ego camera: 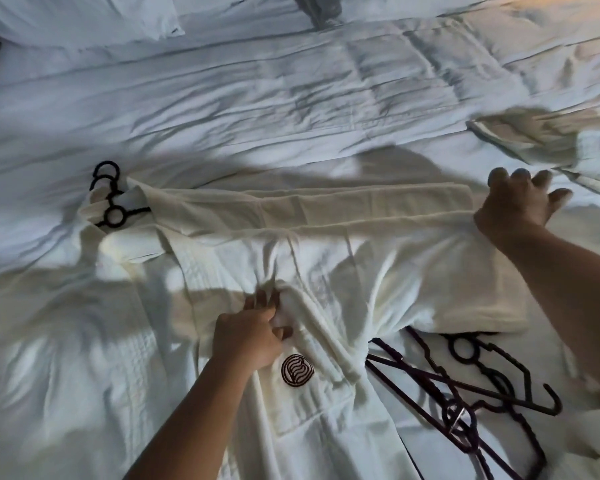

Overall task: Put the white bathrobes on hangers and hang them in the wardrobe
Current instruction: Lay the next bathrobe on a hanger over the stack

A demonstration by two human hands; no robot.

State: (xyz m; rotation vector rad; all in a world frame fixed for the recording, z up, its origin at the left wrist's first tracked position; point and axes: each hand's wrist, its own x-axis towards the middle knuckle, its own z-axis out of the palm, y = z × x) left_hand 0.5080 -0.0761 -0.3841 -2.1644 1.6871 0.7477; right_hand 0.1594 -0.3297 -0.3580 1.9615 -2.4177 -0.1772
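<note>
Bedding, white and rumpled, fills your view: a duvet [291, 98] covers the bed, with pillows [84, 15] at the far left, dim light and hard shadows. The white bathrobe [413, 271] lies spread on the duvet before you, collar to your left, where a black hanger [113, 216] sticks out. Your left hand [253, 334] has its fingers [260, 299] curled, pinching a fold of the bathrobe above its round emblem [297, 370]. Your right hand [516, 206] is spread wide at the bathrobe's right end, gripping nothing. Spare hangers [465, 403] lie beside your right forearm.
</note>
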